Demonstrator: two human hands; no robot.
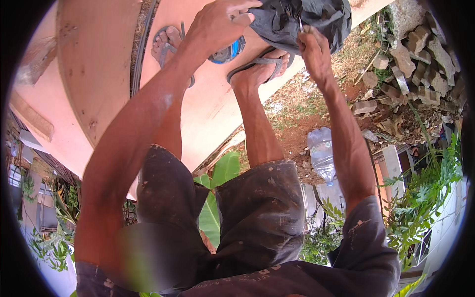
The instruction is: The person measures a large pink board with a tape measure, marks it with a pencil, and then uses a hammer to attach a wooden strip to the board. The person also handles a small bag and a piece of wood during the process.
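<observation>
Black plastic bag (pixel 329 22) at the top of the view, in front of the person, above the right foot. Right hand (pixel 315 52) at the bag's lower side: thumb and fingers pinched together on a thin pale piece (pixel 300 24) standing against the black plastic. Left hand (pixel 220 22) at the bag's left edge, thumb and fingers pointing toward it; cannot tell whether they grip. Both feet, in sandals (pixel 255 63), stand on a pale board (pixel 208 101). Between them, a blue-and-dark round object (pixel 227 52). Broken blocks (pixel 425 69) lie off to the right; clear bottle (pixel 320 151) near the right forearm.
</observation>
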